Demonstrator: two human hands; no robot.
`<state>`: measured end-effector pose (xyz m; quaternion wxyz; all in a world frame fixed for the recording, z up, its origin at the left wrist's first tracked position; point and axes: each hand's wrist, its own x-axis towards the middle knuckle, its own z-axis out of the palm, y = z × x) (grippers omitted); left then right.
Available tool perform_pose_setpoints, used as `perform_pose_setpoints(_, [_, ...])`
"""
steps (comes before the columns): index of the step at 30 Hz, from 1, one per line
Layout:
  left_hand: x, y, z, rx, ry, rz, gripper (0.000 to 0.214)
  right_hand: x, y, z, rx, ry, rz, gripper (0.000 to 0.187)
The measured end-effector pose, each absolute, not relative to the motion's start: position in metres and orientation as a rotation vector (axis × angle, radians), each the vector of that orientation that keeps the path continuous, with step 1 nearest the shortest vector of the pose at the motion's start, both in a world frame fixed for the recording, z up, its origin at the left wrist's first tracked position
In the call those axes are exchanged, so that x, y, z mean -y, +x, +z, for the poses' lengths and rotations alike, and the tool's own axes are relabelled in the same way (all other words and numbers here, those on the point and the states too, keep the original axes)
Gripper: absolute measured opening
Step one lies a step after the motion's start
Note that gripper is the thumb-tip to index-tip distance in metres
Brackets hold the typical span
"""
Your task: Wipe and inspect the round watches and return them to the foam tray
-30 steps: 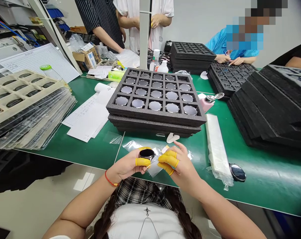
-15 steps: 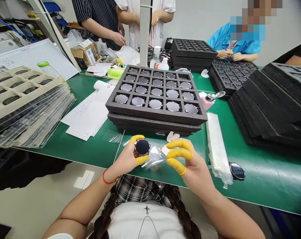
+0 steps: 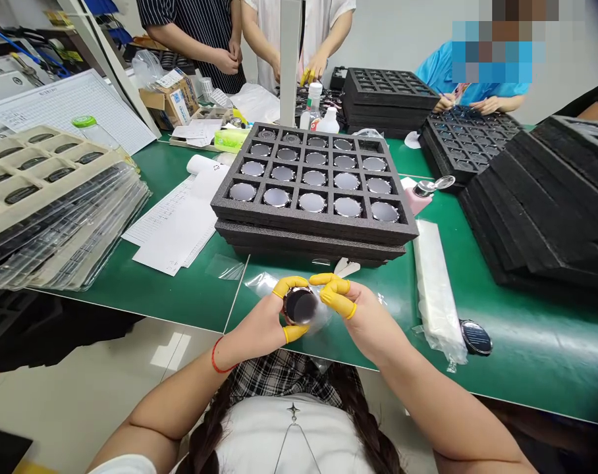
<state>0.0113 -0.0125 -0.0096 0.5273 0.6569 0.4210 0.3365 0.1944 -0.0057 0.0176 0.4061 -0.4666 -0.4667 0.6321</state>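
Low in the centre of the frame, close to the body, the left hand had the round dark part clamped by its rim between thumb and forefinger, both in yellow rubber finger cots, with its glossy face turned up. The right hand had its capped fingers bunched against the part's upper right edge; whether they pinched the part or the clear film behind it could not be told. Judging by that hold, the work was best done by the edge only, with the cots off the shiny face, the pinch light and the part low over the green mat. The mat looked smooth and slightly sheened. At the lower right lay a soft white wrapped bundle and another dark disc. Above the hands sat a stack of coarse grey foam trays, whose square pockets held flat mirror-bright discs. Printed papers and thin clear blister trays filled the left, and a slab-like pile of black foam filled the right. Along the top edge, other people's hands worked at more trays.
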Motion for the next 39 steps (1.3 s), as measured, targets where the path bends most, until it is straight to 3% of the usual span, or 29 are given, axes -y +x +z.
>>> perform_pose_setpoints(39, [0.0158,0.0092,-0.0061,-1.023,1.607,0.697,0.053,0.0071,0.1896,0.0144,1.228,-1.180,1.587,0.020])
